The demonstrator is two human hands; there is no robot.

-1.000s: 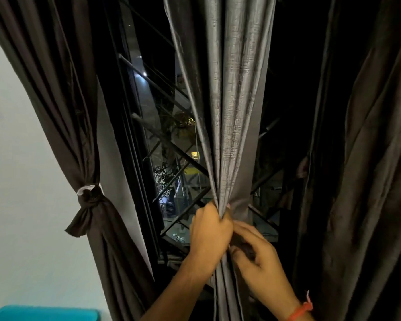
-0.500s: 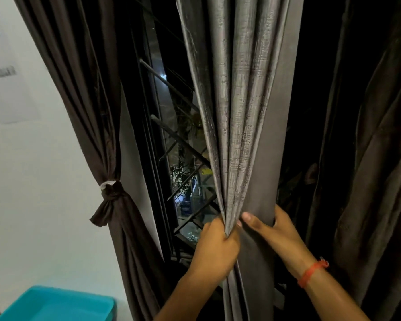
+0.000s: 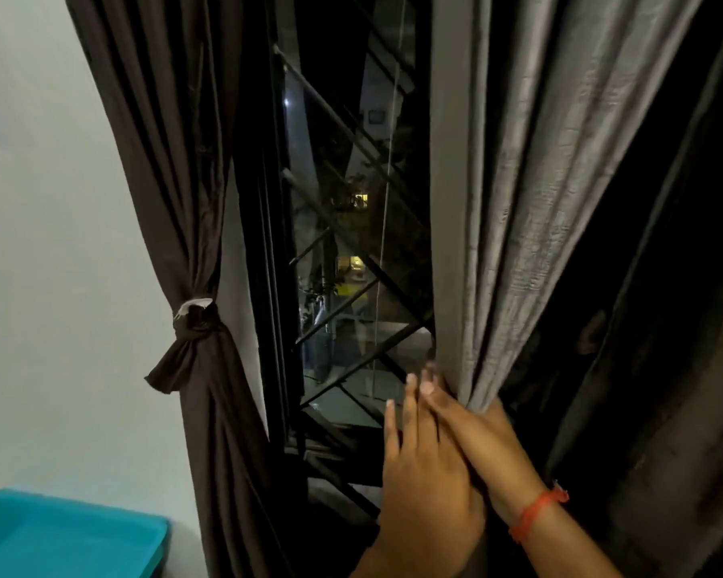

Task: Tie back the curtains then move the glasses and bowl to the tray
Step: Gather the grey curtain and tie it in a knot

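While the left curtain [image 3: 176, 168] already hangs knotted at its waist against the wall, the grey curtain [image 3: 518, 194] on the right is only gathered, not tied. The right hand [image 3: 483, 435] has its grip wrapped round the bunched folds from behind, fingers curling over the fabric's near edge, seemingly to keep the pleats together. The left hand [image 3: 422, 477] lies beside it with fingers straight and apart, holding nothing, likely about to take the bundle. A teal tray [image 3: 59, 536] waits at the lower left corner; glasses and bowl are out of view.
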